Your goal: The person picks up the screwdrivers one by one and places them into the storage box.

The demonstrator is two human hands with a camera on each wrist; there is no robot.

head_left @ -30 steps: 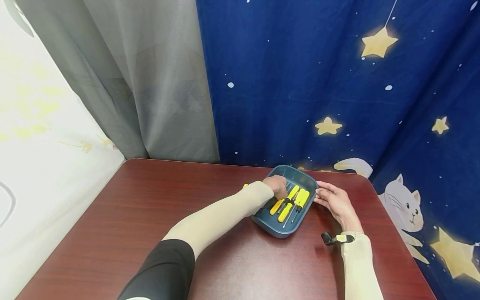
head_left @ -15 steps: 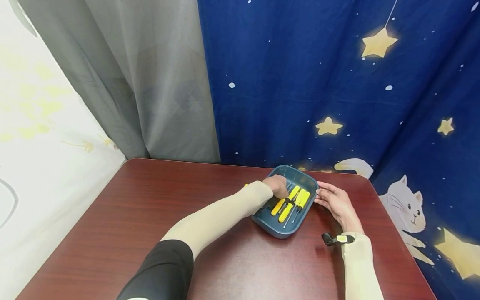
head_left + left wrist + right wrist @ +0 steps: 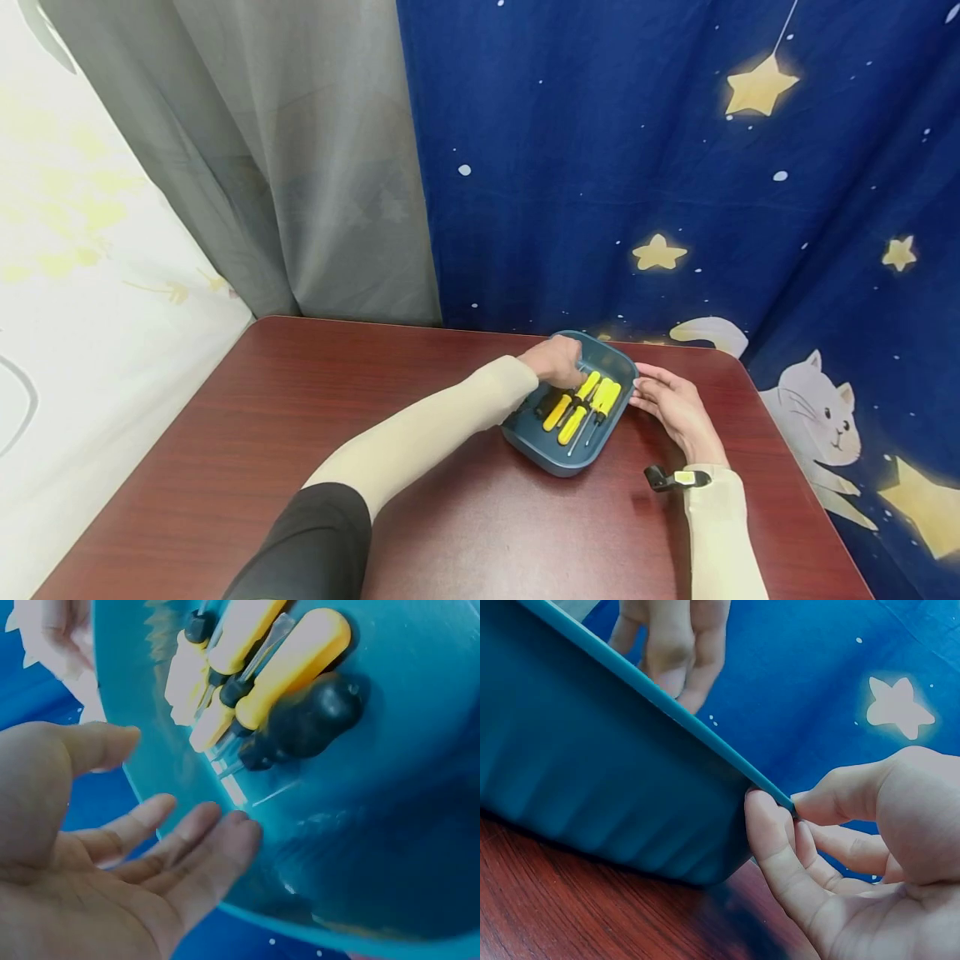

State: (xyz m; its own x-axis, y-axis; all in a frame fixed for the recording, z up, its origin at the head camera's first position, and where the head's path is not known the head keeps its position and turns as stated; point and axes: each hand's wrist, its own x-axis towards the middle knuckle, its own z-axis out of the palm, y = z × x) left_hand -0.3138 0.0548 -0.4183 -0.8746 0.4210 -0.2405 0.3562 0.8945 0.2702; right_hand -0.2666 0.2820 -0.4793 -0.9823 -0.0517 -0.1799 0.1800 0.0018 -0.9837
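Observation:
A dark blue-green plastic bin (image 3: 551, 458) stands toward the far right of the table and holds several yellow-handled screwdrivers (image 3: 573, 426). Beside them in the left wrist view lies a screwdriver with a black handle (image 3: 311, 720). My left hand (image 3: 553, 361) hovers over the bin's far left part, its fingers loosely bent and holding nothing. At the right side my right hand (image 3: 671, 408) pinches the bin's rim, the thumb on the top edge and fingers against the outer wall, as the right wrist view shows.
The reddish-brown table (image 3: 315, 400) runs to a grey curtain (image 3: 337, 167) and a blue star-patterned curtain (image 3: 555, 167) behind it. White fabric (image 3: 90, 333) hangs at the left. A black wrist strap (image 3: 675, 479) sits on the right sleeve.
My left hand has risen slightly and shifted toward the far left of the bin. A yellow spot beside the left sleeve no longer shows. The right hand and bin stay put.

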